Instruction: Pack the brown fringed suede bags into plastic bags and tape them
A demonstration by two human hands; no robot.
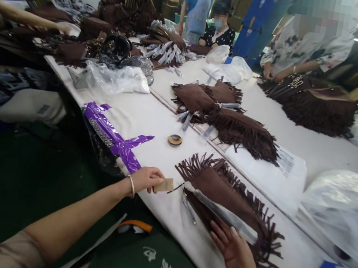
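A brown fringed bag (224, 192) lies flat on the white table (153, 125) in front of me. My left hand (147, 179) pinches a small tan tag (165, 185) tied to the bag by a thin string. My right hand (232, 246) rests on the bag's near edge with its fingers stretched flat, beside a strap wrapped in clear plastic (220, 214).
Several more fringed bags (232, 120) lie further along the table. A small round tin (174, 140) and purple tape strips (119, 140) sit to the left. Plastic bags (345, 207) pile at the right. Other people work across the table and at its far end.
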